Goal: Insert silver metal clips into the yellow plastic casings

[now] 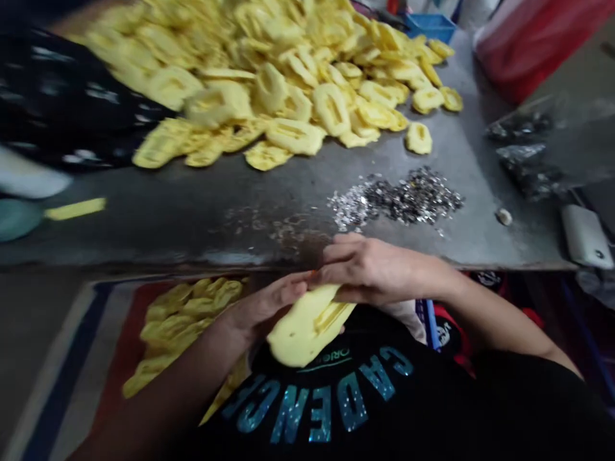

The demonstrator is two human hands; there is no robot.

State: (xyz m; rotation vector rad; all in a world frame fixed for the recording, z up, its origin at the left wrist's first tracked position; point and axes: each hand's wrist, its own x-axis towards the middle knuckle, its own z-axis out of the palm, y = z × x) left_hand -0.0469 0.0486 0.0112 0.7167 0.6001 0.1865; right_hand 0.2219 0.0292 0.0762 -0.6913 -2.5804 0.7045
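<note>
My left hand (pixel 262 310) and my right hand (pixel 369 269) both grip a yellow moulded foam piece (pixel 300 333) with a slotted middle, just below the near table edge and over my black printed shirt. A small orange bit shows at my fingertips, too small to name. Beyond my hands lies a heap of similar yellow pieces (pixel 288 83) on the grey metal table (pixel 192 224). A scatter of small silver metal parts (pixel 398 198) lies nearer to my right hand. More yellow pieces (pixel 182 314) sit below the table, to the left of my lap.
A co-worker's dark patterned sleeve (pixel 62 96) blurs across the far left of the table. A blue crate (pixel 431 27) stands behind the heap, beside a red bag (pixel 533 45). Clear bags of dark parts (pixel 523 153) and a white device (pixel 586 237) lie at the right.
</note>
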